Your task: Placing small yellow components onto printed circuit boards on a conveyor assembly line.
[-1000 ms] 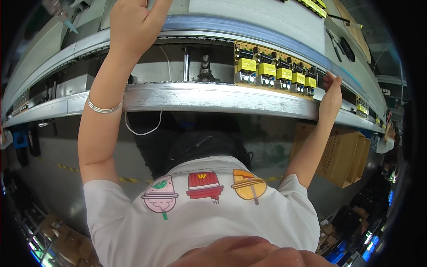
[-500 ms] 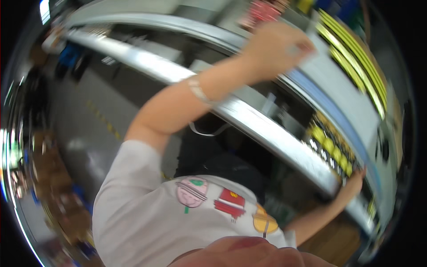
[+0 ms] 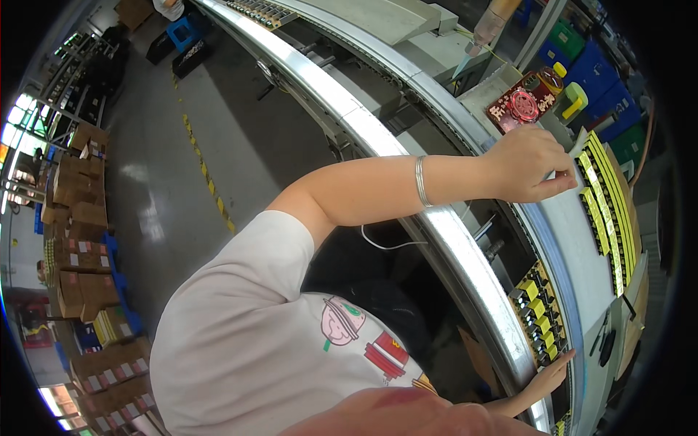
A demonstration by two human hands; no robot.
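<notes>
My left hand (image 3: 531,166), with a silver bangle on its wrist, hovers over the grey bench ledge beside long yellow strips of parts (image 3: 608,211). Its fingers are curled and the thumb presses against the index finger; whatever they may pinch is hidden. Lower right, my right hand (image 3: 547,379) rests at the near end of a circuit board (image 3: 539,312) and points its index finger along the edge. Yellow block components and dark parts stand in rows on that board. It sits between the rails of a conveyor line (image 3: 465,269).
Beyond my left hand are a red box (image 3: 523,105), a bottle with a yellow cap (image 3: 554,75) and a hanging tool with a pale-blue tip (image 3: 462,67). Blue bins (image 3: 592,80) stand behind. More boards (image 3: 258,11) lie up the line. Cartons (image 3: 83,211) are stacked across the aisle.
My view has swung toward the right and steadied. My left hand has moved rightward, close to the yellow strips. The right hand stays by the board's near end.
</notes>
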